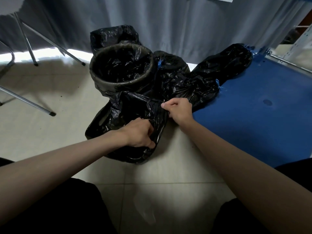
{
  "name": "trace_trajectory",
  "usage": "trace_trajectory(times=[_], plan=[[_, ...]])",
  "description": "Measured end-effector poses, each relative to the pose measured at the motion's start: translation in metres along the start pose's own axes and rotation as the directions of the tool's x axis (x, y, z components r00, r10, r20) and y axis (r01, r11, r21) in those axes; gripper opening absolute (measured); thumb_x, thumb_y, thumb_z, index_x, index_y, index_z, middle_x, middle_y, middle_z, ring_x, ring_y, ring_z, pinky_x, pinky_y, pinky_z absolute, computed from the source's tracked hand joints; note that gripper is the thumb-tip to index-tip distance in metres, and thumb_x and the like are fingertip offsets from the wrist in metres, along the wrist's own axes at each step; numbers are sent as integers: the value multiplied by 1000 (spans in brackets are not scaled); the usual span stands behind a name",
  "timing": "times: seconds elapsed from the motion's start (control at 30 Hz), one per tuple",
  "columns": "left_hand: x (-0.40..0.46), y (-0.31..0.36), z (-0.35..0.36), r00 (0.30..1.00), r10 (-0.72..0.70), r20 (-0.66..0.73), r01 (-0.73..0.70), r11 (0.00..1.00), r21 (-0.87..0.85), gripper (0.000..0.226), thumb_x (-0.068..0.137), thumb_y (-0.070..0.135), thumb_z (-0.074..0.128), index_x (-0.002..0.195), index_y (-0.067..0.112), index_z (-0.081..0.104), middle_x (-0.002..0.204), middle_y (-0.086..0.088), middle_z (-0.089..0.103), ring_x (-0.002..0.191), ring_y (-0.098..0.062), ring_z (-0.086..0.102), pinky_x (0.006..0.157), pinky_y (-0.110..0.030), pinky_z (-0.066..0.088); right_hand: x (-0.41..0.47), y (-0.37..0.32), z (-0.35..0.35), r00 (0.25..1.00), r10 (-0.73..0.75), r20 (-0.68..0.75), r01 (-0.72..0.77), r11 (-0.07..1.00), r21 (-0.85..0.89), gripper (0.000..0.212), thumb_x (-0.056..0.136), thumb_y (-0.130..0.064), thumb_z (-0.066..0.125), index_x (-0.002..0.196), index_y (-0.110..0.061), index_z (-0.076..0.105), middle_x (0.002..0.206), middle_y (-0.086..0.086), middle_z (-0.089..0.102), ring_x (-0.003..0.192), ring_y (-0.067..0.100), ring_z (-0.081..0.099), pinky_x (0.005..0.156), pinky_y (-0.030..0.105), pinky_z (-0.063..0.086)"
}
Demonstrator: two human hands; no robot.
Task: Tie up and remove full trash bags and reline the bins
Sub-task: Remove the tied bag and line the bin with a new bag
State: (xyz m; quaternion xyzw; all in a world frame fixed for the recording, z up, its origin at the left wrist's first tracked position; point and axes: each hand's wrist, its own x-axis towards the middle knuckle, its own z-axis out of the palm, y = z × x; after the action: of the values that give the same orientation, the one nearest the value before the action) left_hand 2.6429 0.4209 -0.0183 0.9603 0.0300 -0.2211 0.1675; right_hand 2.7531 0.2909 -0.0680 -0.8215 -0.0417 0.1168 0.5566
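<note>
Two bare hands work on a black trash bag lying on the pale tiled floor, seen from the head camera looking down. The left hand has its fingers curled into the bag's crumpled plastic near its lower edge, its grip clamped on the bag. The right hand pinches a gathered fold of the same bag at its upper right, grip likewise closed on the plastic.

Just behind this bag stands a round bin lined with black plastic, touching the bag's far edge. Beside the bin on the right lie more black bags, some showing blue ties; another black bag sits behind the bin. One long bag rests partly on a blue surface to the right, close by the right forearm.

Grey curtains hang behind everything. Metal legs of a folding frame stand on the floor at left, well apart from the bags. Dark-clothed knees fill the lower corners.
</note>
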Motion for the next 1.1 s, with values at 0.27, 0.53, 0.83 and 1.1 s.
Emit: trace_trajectory(times=[0.27,0.53,0.83,1.1], plan=[[0,-3,0,1000,-18,10,18,1000,5,33,67,37,79,57,18,55,66,1,57,76,-23,62,61,-25,43,-7,7,-17,717,476,509,-691,584,426,14,103,-14,48,105,-8,60,100,7,68,93,19,65,78,34,54],[1,-2,-5,996,-46,-83,47,999,13,32,67,46,78,65,20,59,68,5,60,71,-17,60,63,-26,45,-2,24,-18,779,466,420,-602,742,294,22,96,-32,62,107,-14,66,107,5,72,98,20,67,75,33,53],[9,-5,6,989,6,-147,-5,1000,5,25,70,32,78,66,21,56,74,3,63,76,-20,61,66,-31,51,-3,44,-7,859,430,279,-494,839,229,9,89,1,62,87,-6,66,92,13,67,76,20,65,62,28,58],[8,-7,11,988,30,-152,-27,999,27,28,69,32,77,69,23,51,77,1,63,76,-24,61,69,-36,54,-8,23,10,974,214,-70,-204,971,128,15,83,-36,64,79,-22,68,80,-4,68,86,21,67,85,43,56]])
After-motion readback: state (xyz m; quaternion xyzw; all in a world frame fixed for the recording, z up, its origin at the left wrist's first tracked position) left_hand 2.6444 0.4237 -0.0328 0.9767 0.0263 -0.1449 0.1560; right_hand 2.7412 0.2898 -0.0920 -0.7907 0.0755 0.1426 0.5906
